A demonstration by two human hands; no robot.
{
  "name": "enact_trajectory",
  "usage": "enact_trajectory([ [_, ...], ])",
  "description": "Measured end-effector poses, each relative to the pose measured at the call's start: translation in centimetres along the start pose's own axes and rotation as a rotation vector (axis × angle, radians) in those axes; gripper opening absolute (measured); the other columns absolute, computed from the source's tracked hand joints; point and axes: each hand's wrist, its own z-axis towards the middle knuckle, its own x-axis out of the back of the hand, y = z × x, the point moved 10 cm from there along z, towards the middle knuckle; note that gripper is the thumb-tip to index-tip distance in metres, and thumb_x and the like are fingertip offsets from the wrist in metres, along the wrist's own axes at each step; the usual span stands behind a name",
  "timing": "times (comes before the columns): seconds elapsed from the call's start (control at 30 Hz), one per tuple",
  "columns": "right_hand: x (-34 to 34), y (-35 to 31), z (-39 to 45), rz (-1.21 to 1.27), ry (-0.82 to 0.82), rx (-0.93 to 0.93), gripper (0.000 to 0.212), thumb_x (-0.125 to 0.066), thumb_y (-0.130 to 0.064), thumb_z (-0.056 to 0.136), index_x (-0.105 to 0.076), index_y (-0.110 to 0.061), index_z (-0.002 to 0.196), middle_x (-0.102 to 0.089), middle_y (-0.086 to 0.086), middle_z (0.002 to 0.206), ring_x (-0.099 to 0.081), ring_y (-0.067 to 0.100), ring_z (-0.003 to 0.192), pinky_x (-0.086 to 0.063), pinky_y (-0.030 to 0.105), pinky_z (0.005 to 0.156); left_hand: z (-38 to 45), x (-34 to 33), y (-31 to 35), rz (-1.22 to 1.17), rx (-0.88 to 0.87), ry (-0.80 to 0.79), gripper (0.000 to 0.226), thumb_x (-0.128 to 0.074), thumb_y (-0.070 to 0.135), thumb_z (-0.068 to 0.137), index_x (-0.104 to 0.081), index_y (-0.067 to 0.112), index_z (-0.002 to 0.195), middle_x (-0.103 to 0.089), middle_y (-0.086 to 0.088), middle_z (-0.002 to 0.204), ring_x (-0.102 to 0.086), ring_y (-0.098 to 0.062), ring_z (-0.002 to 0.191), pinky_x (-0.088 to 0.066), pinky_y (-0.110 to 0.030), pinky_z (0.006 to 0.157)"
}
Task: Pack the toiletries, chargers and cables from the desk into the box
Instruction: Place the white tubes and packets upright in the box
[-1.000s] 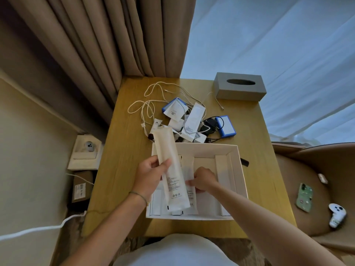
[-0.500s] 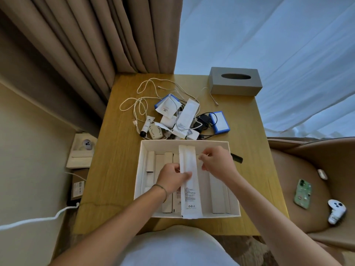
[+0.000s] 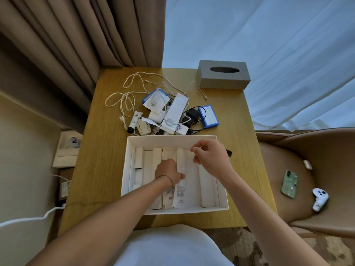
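A white box [image 3: 127, 162] sits on the wooden desk [image 3: 103, 150] near its front edge, with several long white packets lying side by side inside. My left hand [image 3: 169, 172] is inside the box and grips one long white packet [image 3: 182, 191] at its middle. My right hand [image 3: 209, 156] pinches the far end of the same packet near the box's back wall. Behind the box lies a heap: white cables [image 3: 126, 98], a small tube with a black cap [image 3: 134, 121], more white packets [image 3: 175, 110], a black charger [image 3: 190, 116] and blue-edged boxes [image 3: 208, 116].
A grey tissue box [image 3: 223, 76] stands at the desk's back right. Curtains hang behind. A brown chair [image 3: 307, 169] on the right holds a green phone [image 3: 289, 186] and a white controller [image 3: 319, 201]. A white cord [image 3: 28, 219] runs along the floor at left.
My left hand carried the long white packet from above the box's left side down into the box. My right hand moved up to its far end. The camera view shifted slightly.
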Motion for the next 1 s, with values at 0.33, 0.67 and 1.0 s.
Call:
enact_trajectory([
  [0.33,0.9,-3.9,5.2,0.008,0.002,0.156,0.017,-0.061,-0.014,0.093,-0.078,-0.017,0.093,-0.073,-0.008,0.067,-0.065,0.004,0.062,-0.052,0.024,0.063,-2.2,2.1,2.0,0.052,-0.183,0.084,0.034,-0.058,0.051,0.093,-0.063,0.019,0.080,-0.067,0.002,0.076,-0.063,-0.018,0.072,-0.055,-0.033,0.069],
  [0.67,-1.4,-7.8,17.3,-0.401,-0.091,0.314,0.043,-0.048,0.006,0.084,-0.076,-0.021,0.101,-0.076,0.000,0.103,-0.069,0.019,0.094,-0.059,0.039,0.081,-5.9,12.6,3.5,-0.612,-0.265,0.165,0.006,-0.066,0.033,0.086,-0.071,0.031,0.090,-0.070,0.001,0.079,-0.068,-0.018,0.075,-0.061,-0.040,0.072],
  [1.0,-9.4,-6.3,23.1,-1.128,-0.276,0.671,0.057,-0.064,-0.014,0.085,-0.055,-0.032,0.138,-0.054,0.007,0.138,-0.042,0.031,0.131,-0.033,0.049,0.112,-3.4,19.3,1.1,-0.570,-0.218,0.358,0.018,-0.063,0.012,0.092,-0.071,0.027,0.090,-0.067,-0.001,0.079,-0.062,-0.012,0.071,-0.056,-0.030,0.068],
])
